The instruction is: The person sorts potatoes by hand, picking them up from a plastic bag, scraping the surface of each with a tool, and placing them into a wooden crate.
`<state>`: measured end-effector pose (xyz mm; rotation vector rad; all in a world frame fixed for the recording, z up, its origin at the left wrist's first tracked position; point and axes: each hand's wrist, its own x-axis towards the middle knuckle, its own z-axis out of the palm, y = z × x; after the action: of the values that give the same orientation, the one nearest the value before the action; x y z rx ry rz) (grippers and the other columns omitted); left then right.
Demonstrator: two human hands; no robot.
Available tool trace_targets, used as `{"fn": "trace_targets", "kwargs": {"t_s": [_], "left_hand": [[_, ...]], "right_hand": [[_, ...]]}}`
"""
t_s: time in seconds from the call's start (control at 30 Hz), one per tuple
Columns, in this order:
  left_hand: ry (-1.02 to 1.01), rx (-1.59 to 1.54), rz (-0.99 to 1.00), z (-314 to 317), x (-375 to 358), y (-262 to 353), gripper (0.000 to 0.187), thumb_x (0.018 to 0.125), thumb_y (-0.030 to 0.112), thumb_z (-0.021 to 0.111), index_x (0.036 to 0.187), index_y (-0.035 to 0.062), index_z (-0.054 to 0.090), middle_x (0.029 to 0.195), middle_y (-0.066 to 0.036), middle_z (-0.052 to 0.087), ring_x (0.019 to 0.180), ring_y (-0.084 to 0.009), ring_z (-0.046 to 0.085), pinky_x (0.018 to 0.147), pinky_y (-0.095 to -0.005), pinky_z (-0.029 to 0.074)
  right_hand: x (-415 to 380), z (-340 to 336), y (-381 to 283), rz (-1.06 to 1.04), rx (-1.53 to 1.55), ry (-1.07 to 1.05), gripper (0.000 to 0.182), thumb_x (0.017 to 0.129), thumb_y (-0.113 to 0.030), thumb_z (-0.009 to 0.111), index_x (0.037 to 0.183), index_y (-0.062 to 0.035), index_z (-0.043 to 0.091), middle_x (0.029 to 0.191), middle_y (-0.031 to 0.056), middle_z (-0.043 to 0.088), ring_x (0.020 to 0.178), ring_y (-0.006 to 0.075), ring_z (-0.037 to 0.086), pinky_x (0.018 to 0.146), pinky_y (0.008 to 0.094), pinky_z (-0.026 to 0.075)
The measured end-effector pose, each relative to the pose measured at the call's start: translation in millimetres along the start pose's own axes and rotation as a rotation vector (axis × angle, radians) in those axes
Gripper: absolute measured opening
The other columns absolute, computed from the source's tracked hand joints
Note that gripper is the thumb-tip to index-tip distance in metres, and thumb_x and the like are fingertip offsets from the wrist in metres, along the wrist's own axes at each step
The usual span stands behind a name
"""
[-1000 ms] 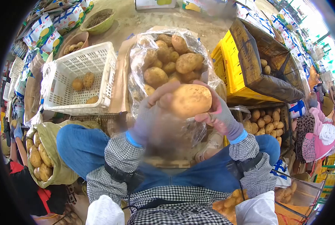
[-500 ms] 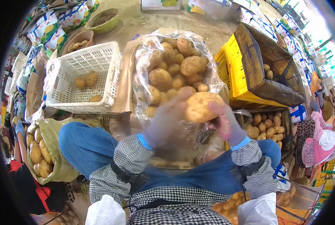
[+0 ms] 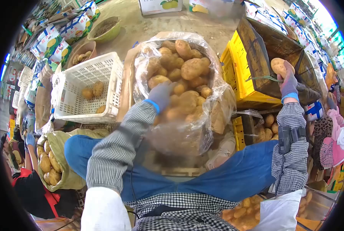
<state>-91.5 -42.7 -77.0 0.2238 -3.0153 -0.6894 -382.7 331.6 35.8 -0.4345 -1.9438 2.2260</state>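
Observation:
My left hand (image 3: pixel 161 95), in a grey glove, reaches over the potatoes (image 3: pixel 195 68) in a box lined with clear plastic (image 3: pixel 219 82). Its fingers are stretched out and touch or nearly touch the potatoes; I see nothing held in it. Off to the right, my right hand (image 3: pixel 289 84), gloved too, is closed around a large pale potato (image 3: pixel 280 67). That potato is over the opening of a dark, worn box (image 3: pixel 252 57) tilted on a yellow crate (image 3: pixel 233 69).
A white plastic basket (image 3: pixel 116 82) on the left contains a few potatoes. Below it stands a green sack (image 3: pixel 70 169) of potatoes. More potatoes (image 3: pixel 270 127) lie in a crate at right. Bowls (image 3: pixel 116 30) and printed cartons (image 3: pixel 162 7) are farther back. Other people work at both sides.
My right hand has carried the potato from above the lined box rightward to the dark box. My left hand has come off that potato and moved left over the pile.

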Motion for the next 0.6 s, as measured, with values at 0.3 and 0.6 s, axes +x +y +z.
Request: {"fn": "trace_targets", "kwargs": {"t_s": [0.3, 0.6], "left_hand": [[-0.453, 0.245, -0.045, 55.8, 104.6, -23.5, 0.041, 0.087, 0.034, 0.056, 0.120, 0.0089, 0.060, 0.118, -0.019, 0.064, 0.111, -0.0354, 0.061, 0.093, -0.0438, 0.049], [-0.259, 0.221, 0.022, 82.0, 96.5, -71.0, 0.036, 0.084, 0.032, 0.062, 0.111, 0.0079, 0.063, 0.106, -0.017, 0.067, 0.099, -0.0350, 0.064, 0.085, -0.0434, 0.051]], "right_hand": [[-46.0, -3.7, -27.4, -0.093, -0.039, -0.193, 0.038, 0.090, -0.026, 0.064, 0.120, -0.0026, 0.057, 0.111, 0.0068, 0.059, 0.084, 0.0185, 0.063, 0.073, 0.0272, 0.053], [-150.5, 6.0, -60.1, -0.315, 0.021, -0.435, 0.038, 0.092, -0.020, 0.064, 0.126, -0.0031, 0.058, 0.113, 0.0049, 0.061, 0.077, 0.0107, 0.061, 0.064, 0.0242, 0.051]]}}
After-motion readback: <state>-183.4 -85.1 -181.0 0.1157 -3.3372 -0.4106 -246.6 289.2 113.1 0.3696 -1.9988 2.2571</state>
